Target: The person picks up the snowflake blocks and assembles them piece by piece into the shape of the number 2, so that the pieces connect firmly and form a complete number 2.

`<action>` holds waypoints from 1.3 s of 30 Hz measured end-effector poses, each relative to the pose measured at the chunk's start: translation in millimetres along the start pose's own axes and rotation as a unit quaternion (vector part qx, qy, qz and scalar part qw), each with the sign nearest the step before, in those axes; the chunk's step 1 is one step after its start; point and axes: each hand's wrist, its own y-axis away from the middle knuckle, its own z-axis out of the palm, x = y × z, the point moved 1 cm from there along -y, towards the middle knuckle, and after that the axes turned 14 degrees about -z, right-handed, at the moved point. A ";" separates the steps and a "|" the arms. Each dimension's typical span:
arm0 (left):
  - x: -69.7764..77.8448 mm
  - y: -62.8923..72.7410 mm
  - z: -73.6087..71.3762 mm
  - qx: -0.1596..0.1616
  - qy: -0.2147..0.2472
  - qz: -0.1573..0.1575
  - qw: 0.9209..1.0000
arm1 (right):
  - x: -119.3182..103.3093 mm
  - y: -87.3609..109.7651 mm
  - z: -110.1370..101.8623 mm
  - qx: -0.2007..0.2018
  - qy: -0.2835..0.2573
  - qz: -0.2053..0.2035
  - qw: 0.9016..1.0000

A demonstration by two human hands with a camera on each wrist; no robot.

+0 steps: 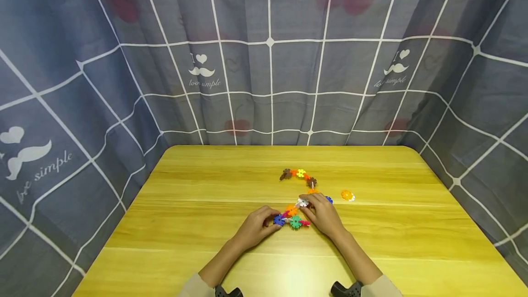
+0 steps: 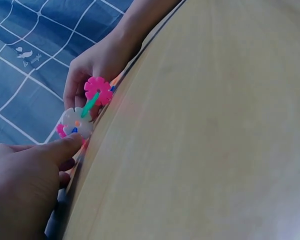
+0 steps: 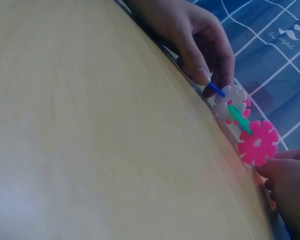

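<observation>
A chain of interlocking plastic snowflake discs bends across the table in the head view. My left hand (image 1: 256, 229) pinches a blue snowflake disc (image 1: 279, 220) at the chain's near left end. Beside that disc are a green disc (image 1: 295, 222) and a pink disc (image 1: 305, 223), with an orange disc (image 1: 292, 210) just behind. My right hand (image 1: 323, 214) grips the chain at a white disc (image 1: 303, 202), fingers at its far side and thumb at its near side. In the right wrist view, the pink disc (image 3: 258, 143) joins a pale disc (image 3: 228, 104) through the green one seen edge-on.
Farther back the chain curves through brown (image 1: 311, 182), yellow (image 1: 301, 173) and orange pieces. Another blue disc (image 1: 328, 200) shows past the right fingers. An orange disc (image 1: 346, 195) with a white one lies apart on the right. Checked curtains (image 1: 247, 68) surround the wooden table (image 1: 185, 182).
</observation>
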 end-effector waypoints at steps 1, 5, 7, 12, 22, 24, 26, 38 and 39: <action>-0.7 -0.4 0.3 -0.002 0.003 -0.001 1.000 | 0.4 0.2 0.1 0.000 0.000 -0.001 1.000; -1.8 -1.0 1.0 -0.007 0.016 -0.006 1.000 | 1.1 1.7 1.4 0.003 -0.006 -0.007 1.000; -1.5 -0.9 0.8 -0.008 0.024 -0.010 1.000 | 0.9 2.5 2.1 0.003 -0.011 -0.012 1.000; -2.1 -0.5 -0.6 -0.007 0.027 -0.012 1.000 | 1.0 4.4 3.7 -0.009 -0.024 -0.027 0.999; -9.7 0.8 -8.7 -0.010 0.019 0.009 1.000 | 0.4 5.1 5.9 -0.017 -0.043 -0.053 0.997; -11.3 1.2 -9.7 -0.005 0.016 0.009 1.000 | 0.5 6.1 4.7 -0.004 -0.057 -0.041 0.998; -12.6 1.3 -10.1 -0.002 0.013 0.008 1.000 | 1.2 7.5 2.7 0.012 -0.071 -0.021 0.997; -10.0 1.9 -12.3 0.002 0.004 0.018 1.000 | -2.8 4.1 5.4 0.002 -0.090 0.012 0.996; -10.1 2.1 -12.3 0.002 0.003 0.018 1.000 | -3.2 2.7 6.7 0.008 -0.097 0.024 0.995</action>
